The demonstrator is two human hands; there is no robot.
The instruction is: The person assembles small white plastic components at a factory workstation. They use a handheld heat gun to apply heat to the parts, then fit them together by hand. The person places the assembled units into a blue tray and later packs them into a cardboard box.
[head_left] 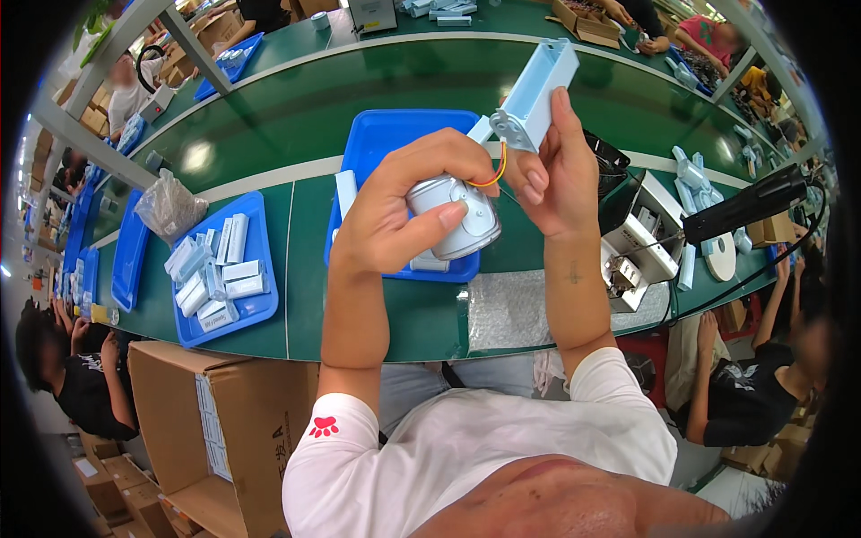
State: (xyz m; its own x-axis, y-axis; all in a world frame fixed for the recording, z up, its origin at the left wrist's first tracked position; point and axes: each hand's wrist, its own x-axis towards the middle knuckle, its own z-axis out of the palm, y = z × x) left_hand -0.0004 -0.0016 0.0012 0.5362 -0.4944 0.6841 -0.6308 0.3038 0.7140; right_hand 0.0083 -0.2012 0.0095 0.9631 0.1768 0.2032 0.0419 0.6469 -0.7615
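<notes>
My left hand (390, 211) is closed round a rounded white plastic device housing (453, 220), thumb lying on its face. My right hand (565, 170) grips a pale blue open box-shaped housing (538, 94), raised and tilted with its hollow side showing. Red and yellow wires (500, 168) run between the two parts. Both are held above a blue tray (408, 124), in which a few pale pieces show partly behind my left hand and forearm.
To the left, a blue tray (269, 300) holds several pale blue box-shaped parts (235, 240). A clear plastic bag (169, 208) lies beyond it. At right stand a metal-cased device (641, 238) and a black handheld tool (749, 204). Bubble wrap (507, 314) lies at the near edge; a cardboard box (269, 430) stands below left.
</notes>
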